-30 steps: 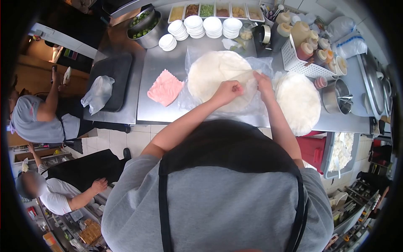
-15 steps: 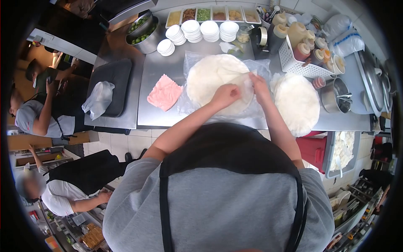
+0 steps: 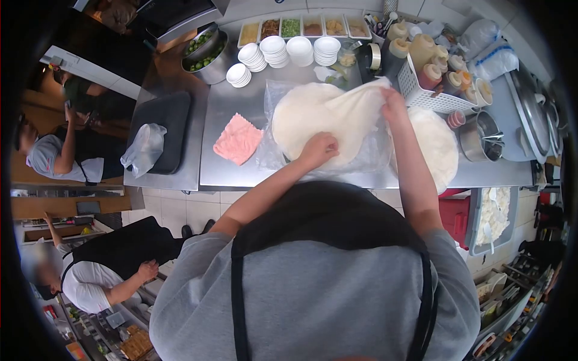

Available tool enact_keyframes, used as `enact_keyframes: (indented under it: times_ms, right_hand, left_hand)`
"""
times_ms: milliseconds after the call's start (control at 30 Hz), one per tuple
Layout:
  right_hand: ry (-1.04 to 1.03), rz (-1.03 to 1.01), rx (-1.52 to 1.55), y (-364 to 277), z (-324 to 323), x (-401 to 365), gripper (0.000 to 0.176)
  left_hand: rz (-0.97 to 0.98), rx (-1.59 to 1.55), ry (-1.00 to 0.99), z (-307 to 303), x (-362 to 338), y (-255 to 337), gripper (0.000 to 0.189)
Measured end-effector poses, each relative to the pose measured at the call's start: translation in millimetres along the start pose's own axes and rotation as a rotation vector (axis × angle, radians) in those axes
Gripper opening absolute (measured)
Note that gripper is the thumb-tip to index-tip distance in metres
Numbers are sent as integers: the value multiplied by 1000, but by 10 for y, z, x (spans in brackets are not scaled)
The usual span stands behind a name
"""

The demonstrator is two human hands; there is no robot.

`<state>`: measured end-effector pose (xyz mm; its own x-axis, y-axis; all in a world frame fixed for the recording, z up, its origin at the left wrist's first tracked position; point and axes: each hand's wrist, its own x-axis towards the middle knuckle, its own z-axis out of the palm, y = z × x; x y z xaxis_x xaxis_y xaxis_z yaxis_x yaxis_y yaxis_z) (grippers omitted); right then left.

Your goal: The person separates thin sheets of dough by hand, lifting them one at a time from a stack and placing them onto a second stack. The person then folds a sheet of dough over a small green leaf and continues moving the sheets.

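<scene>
A stack of thin white round wrappers (image 3: 301,120) lies on clear plastic on the steel counter (image 3: 223,96). My right hand (image 3: 394,99) grips the edge of the top wrapper sheet (image 3: 355,114) and holds it lifted off the stack, up and to the right. My left hand (image 3: 319,147) presses down on the near edge of the stack with fingers curled. A second pile of separated wrappers (image 3: 436,144) lies to the right, partly hidden by my right forearm.
A pink cloth (image 3: 238,139) lies left of the stack. Behind stand stacks of white bowls (image 3: 283,51), filling trays (image 3: 301,27), a bowl of limes (image 3: 205,45) and a white basket of sauce bottles (image 3: 439,75). Other people work at left.
My right hand has peeled the top wrapper off the stack and lifted it up toward the back right. My left hand stays on the stack's near edge.
</scene>
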<state>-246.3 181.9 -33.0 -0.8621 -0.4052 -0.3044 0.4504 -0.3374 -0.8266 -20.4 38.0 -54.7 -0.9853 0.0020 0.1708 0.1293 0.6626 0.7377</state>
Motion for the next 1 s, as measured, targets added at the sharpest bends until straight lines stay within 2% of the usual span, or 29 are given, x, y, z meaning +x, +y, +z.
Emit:
enact_keyframes:
  times_ms: [67,133,167,233,267,300,333,367,400,433,467,500,533,600,767,900,1000]
  right_hand:
    - [15,37,73,-103,45,-13,23]
    - [-81,230,247,-35,19,-51,30]
    - [-85,228,244,20,4,-115,30]
    - [-98,94,285,188,-32,-358,43]
    - [-112,25,307,265,-23,-466,49]
    - [-126,-45,330,342,-21,-563,56]
    - [-3,-113,115,441,-54,-666,57]
    - [122,-183,-101,513,-90,-770,58]
    - [118,-187,-105,499,-51,-910,58]
    - [180,-187,-447,480,-3,-1039,54]
    - [244,-182,-786,453,34,-1096,51]
    - [313,-303,-813,552,-26,-1003,44]
    - [316,-308,-812,494,-65,-913,44]
    - [173,-390,-623,279,4,-778,38]
    - [211,-380,-387,-375,359,-495,26]
    - [174,-639,-22,-971,511,-400,21]
    - [280,-634,-48,-1591,596,-718,19]
  left_hand:
    - [13,14,3,-16,1,18,12]
    - [-28,-42,-63,-85,17,73,13]
    - [-26,-41,-59,-102,41,52,13]
    - [98,161,19,-134,117,-12,16]
    - [99,168,33,-175,164,19,16]
    - [142,279,92,-211,194,94,29]
    - [184,387,146,-224,197,143,42]
    - [184,388,152,-217,196,146,42]
    - [165,480,43,-194,205,138,52]
    - [147,571,-69,-168,216,131,63]
    - [151,571,-66,-140,206,100,63]
    - [182,604,-93,-122,185,64,66]
    - [213,637,-119,-103,192,30,69]
    - [223,643,-111,-105,199,33,68]
    - [192,594,-92,-87,183,8,66]
    - [187,605,-87,-53,169,-40,65]
    - [191,607,-73,-22,159,-58,65]
